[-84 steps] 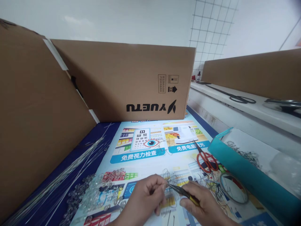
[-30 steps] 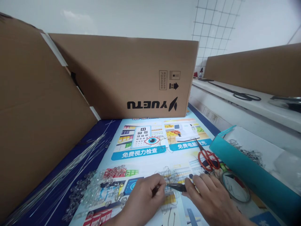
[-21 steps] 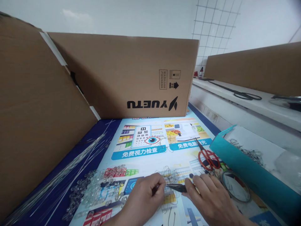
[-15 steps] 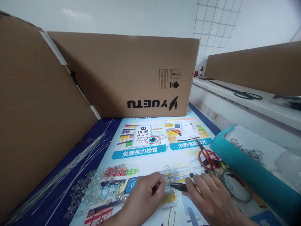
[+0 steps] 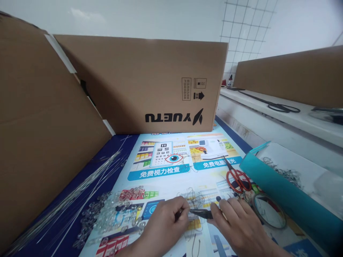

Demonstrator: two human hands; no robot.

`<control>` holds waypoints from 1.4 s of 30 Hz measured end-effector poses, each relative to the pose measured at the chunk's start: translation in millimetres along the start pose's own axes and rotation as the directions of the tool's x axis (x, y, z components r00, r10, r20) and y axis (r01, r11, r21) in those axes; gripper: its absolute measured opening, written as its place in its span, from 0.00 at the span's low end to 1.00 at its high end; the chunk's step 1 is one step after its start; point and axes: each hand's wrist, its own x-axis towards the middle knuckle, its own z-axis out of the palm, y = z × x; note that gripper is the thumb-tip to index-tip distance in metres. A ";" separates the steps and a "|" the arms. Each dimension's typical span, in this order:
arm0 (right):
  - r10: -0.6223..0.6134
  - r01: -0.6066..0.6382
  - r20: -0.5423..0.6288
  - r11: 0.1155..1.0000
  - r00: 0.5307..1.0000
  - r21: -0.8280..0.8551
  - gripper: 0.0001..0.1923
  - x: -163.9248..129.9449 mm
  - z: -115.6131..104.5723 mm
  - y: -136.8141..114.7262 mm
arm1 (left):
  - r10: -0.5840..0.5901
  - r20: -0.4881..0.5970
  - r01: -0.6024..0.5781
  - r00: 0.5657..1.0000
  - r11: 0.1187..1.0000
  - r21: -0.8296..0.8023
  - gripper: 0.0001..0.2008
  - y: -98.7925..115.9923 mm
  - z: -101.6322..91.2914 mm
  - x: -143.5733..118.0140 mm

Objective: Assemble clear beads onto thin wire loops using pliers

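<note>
Two hands work at the near edge of the printed poster (image 5: 171, 167). The right hand (image 5: 238, 228) is closed around one pair of pliers (image 5: 202, 213), whose dark tip points left toward the left hand (image 5: 164, 225). The left hand pinches a small wire piece (image 5: 179, 214) between thumb and fingers, and this piece meets the tip of the pliers; how exactly they touch I cannot tell.

Just far of the hands lies one loose tangle of thin wire (image 5: 194, 197). One pair of red scissors (image 5: 237, 178) lies to the right, and near it one round wire ring (image 5: 268, 211). One teal box (image 5: 281, 198) stands at the right edge with more wire pieces inside. To the left is one heap of clear beads (image 5: 112, 214), too many to count, and farther left one bundle of long straight wires (image 5: 66, 203). I count three cardboard boxes: one with YUETU print (image 5: 144, 85) at the far side, one at the left, one at the far right.

Compared with half a second ago, almost nothing differs: both hands keep the same grips, and the pliers stay at the same place.
</note>
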 end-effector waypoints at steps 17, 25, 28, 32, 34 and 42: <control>-0.004 0.004 0.011 1.000 1.000 0.009 0.11 0.7 -0.4 1.1 | -0.012 0.031 0.011 0.999 1.000 0.015 0.09 0.8 -0.6 -1.3; 0.003 -0.002 -0.014 0.999 1.000 0.037 0.11 -0.1 0.8 0.7 | -0.009 0.060 0.005 0.998 0.998 0.062 0.09 2.0 -1.4 0.7; 0.008 -0.008 0.004 0.998 1.000 0.057 0.11 0.2 0.3 0.8 | -0.003 0.059 -0.003 0.998 0.996 0.089 0.09 1.9 -1.3 0.1; 0.023 -0.024 0.014 0.997 1.000 0.079 0.11 -0.7 2.3 0.6 | 0.023 0.052 -0.029 0.998 0.992 0.121 0.09 0.1 0.4 -2.5; 0.036 -0.038 0.015 0.994 0.999 0.101 0.11 -1.7 4.2 0.3 | 0.038 0.046 -0.043 0.998 0.992 0.118 0.08 -1.1 1.2 -3.6; 0.129 -0.152 0.107 0.958 0.986 0.242 0.10 -4.3 12.9 -1.2 | 0.084 0.030 -0.086 0.996 0.992 0.094 0.08 1.9 -1.1 -3.9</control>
